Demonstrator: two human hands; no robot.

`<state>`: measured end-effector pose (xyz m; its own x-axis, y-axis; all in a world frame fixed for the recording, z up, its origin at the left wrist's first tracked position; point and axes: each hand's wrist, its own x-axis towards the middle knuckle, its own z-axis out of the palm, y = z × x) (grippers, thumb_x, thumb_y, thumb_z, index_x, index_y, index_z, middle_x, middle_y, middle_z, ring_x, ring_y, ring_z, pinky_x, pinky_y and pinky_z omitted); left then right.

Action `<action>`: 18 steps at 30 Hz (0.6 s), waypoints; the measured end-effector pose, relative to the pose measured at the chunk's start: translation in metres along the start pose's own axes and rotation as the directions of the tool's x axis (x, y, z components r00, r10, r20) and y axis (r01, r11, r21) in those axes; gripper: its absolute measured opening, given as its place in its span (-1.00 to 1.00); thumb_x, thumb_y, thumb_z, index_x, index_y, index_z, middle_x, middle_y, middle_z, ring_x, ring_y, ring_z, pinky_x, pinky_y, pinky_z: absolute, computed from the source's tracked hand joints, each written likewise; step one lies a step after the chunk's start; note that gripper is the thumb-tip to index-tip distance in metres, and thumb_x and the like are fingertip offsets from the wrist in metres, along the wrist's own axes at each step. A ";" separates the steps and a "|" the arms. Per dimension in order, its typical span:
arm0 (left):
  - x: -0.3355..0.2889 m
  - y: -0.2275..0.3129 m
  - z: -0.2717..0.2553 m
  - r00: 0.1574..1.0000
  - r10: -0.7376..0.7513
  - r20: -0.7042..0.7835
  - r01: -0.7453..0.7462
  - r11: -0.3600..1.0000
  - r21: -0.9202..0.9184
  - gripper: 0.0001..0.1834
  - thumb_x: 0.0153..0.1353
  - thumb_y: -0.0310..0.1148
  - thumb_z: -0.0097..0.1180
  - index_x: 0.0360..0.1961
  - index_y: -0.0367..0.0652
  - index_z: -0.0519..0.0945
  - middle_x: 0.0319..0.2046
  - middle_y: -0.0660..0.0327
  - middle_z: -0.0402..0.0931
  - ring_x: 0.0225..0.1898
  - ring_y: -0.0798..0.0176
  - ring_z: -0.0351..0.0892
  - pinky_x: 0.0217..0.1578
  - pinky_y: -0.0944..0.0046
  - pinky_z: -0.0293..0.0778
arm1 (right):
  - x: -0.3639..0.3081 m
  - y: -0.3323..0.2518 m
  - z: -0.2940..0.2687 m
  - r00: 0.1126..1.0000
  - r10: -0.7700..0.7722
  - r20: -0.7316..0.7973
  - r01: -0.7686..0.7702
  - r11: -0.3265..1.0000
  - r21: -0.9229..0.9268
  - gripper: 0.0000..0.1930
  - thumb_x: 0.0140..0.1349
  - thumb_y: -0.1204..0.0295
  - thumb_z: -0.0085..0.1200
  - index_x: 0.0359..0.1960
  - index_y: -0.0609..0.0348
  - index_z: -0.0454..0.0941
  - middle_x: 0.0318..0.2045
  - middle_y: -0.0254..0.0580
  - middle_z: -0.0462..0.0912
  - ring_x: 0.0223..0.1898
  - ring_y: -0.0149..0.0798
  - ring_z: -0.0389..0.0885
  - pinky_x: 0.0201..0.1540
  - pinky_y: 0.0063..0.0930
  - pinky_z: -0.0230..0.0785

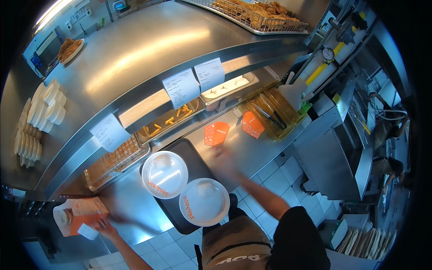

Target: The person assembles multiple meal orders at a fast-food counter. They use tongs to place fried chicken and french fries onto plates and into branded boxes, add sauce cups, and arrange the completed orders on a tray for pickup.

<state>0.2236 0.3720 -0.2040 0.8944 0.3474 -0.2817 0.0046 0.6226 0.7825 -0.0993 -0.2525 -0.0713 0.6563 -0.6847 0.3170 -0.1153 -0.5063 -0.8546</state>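
My left hand (105, 227) is at the far left, its fingers closed at the corner of a small white paper slip (88, 231). They also lie against an orange-and-white paper bag (85, 213) on the steel counter; a round cup-like thing shows at the bag's left end. My right hand (223, 158), smeared by motion, reaches over the counter just below an orange fry carton (216, 133). A second fry carton (253, 124) lies to its right. Between my hands, two round bowls with white printed lids, one farther (164, 173) and one nearer (204, 203), rest on a dark tray (183, 147).
Beyond the counter are a pan with a few fries (170, 120), a wire-racked pan (112, 162) and an amber bin with tongs (270, 112). Paper tickets (182, 87) hang from the shelf edge. Stacked cups (47, 105) and a fried-food rack (256, 18) stand above.
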 end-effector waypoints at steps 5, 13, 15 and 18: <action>-0.116 -0.049 0.017 0.985 -0.165 -0.056 0.173 0.959 0.222 -0.52 0.38 -0.12 -0.03 0.23 -0.12 0.40 -0.10 0.07 0.52 0.00 0.08 0.51 0.13 0.06 0.45 | 0.073 0.182 -0.232 0.956 0.038 -0.292 -0.267 0.535 -0.802 -0.68 0.12 0.55 0.05 -0.05 0.26 0.53 -0.16 0.12 0.51 -0.12 0.13 0.57 -0.07 -0.03 0.46; -0.453 -0.119 0.202 0.643 -0.591 0.487 -0.036 0.613 0.789 -0.74 0.27 -0.56 0.05 -0.02 -0.26 0.57 -0.25 0.15 0.60 -0.21 0.31 0.61 -0.15 0.30 0.55 | 0.067 0.235 -0.307 0.981 0.191 -0.046 -0.140 0.513 -0.847 -0.78 0.21 0.46 0.14 -0.11 0.17 0.54 -0.18 0.04 0.60 -0.10 0.15 0.61 -0.13 -0.02 0.48; -0.497 -0.128 0.233 0.464 -0.635 0.618 -0.141 0.636 0.759 -0.74 0.28 -0.60 0.08 -0.01 -0.25 0.57 -0.12 0.18 0.59 -0.12 0.35 0.60 -0.05 0.31 0.53 | 0.024 0.185 -0.311 0.969 0.220 -0.109 -0.213 0.531 -0.820 -0.80 0.26 0.50 0.08 -0.09 0.22 0.53 -0.20 0.04 0.60 -0.13 0.14 0.60 -0.13 -0.06 0.46; -0.537 -0.144 0.262 0.305 -0.674 0.672 -0.118 0.674 0.730 -0.66 0.31 -0.57 0.09 0.11 -0.22 0.52 0.02 0.16 0.54 0.05 0.33 0.55 0.08 0.28 0.49 | -0.061 0.083 -0.276 0.967 0.185 -0.175 -0.255 0.728 -0.637 -0.85 0.33 0.50 0.04 -0.13 0.28 0.52 -0.27 0.00 0.59 -0.22 0.00 0.61 -0.22 -0.17 0.44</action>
<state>-0.1402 -0.0877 -0.0204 0.5707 -0.7852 -0.2405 0.2239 -0.1330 0.9655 -0.3551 -0.3978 -0.0482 0.4829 -0.8476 0.2200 -0.7257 -0.5280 -0.4412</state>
